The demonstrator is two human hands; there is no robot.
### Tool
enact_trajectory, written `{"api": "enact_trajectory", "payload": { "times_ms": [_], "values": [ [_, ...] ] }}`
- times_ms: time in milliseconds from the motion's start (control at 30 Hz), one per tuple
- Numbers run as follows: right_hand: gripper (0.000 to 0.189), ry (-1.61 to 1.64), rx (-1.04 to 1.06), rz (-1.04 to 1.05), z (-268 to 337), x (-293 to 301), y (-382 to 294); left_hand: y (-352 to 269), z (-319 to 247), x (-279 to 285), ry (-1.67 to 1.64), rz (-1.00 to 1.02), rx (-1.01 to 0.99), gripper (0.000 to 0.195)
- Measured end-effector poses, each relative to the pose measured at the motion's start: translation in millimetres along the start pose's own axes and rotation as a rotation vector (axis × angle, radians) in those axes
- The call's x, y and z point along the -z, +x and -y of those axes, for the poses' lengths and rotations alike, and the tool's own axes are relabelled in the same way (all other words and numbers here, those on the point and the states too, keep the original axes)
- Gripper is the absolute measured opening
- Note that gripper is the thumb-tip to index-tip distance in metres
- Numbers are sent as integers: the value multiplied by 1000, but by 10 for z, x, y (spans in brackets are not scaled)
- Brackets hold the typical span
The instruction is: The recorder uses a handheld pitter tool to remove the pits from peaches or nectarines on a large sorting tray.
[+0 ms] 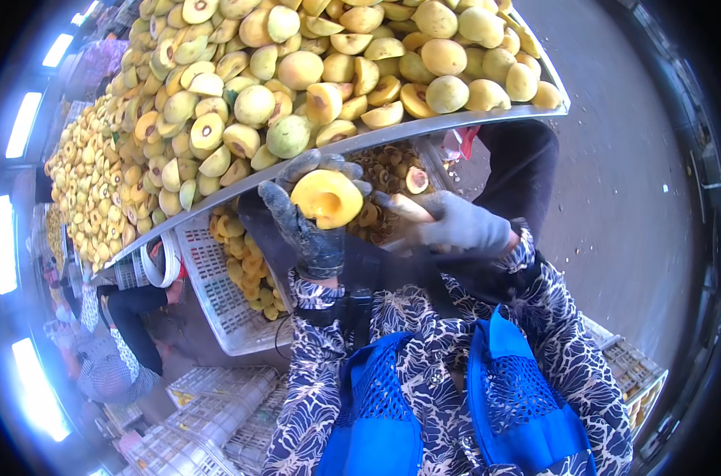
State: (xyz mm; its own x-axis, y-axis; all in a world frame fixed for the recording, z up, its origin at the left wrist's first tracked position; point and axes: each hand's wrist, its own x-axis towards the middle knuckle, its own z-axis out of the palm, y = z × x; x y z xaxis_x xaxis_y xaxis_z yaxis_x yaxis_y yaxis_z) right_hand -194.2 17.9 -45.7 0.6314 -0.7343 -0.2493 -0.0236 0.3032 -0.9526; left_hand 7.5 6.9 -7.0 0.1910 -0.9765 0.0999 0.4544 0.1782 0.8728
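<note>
A pitted yellow peach half (328, 199) rests in my left hand (313, 238), which wears a dark, soiled glove with the fingers curled around it. Its cut side faces up and shows a smooth hollow. My right hand (470, 223), in a grey glove, grips what looks like a wooden-handled hand tool (411, 208). The tool's dark end points towards the peach half, apart from it; motion blurs its outline. Just beyond both hands runs the metal rim of a table (360, 138), heaped with whole and halved peaches (253, 104).
Below the table edge, a container holds peach pits (387, 160) and a reddish cut piece (416, 179). A white plastic crate (218, 303) with peach halves (250, 268) stands at my left. Stacked crates (188, 416) lie behind it. Another person (113, 357) sits further left.
</note>
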Motion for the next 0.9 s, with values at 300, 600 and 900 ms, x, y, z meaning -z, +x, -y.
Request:
{"api": "enact_trajectory", "payload": {
  "times_ms": [300, 600, 900],
  "values": [
    [19, -1122, 0, -87, -353, 441, 801, -59, -92, 1075, 21, -173, 27, 73],
    [33, -1264, -162, 413, -1320, 118, 1611, -857, -278, 2147, -134, -735, 25, 61],
    [53, -1124, -454, 103, -2365, 25, 1666, -1042, -499, 2273, 952, -811, -55, 41]
  ]
}}
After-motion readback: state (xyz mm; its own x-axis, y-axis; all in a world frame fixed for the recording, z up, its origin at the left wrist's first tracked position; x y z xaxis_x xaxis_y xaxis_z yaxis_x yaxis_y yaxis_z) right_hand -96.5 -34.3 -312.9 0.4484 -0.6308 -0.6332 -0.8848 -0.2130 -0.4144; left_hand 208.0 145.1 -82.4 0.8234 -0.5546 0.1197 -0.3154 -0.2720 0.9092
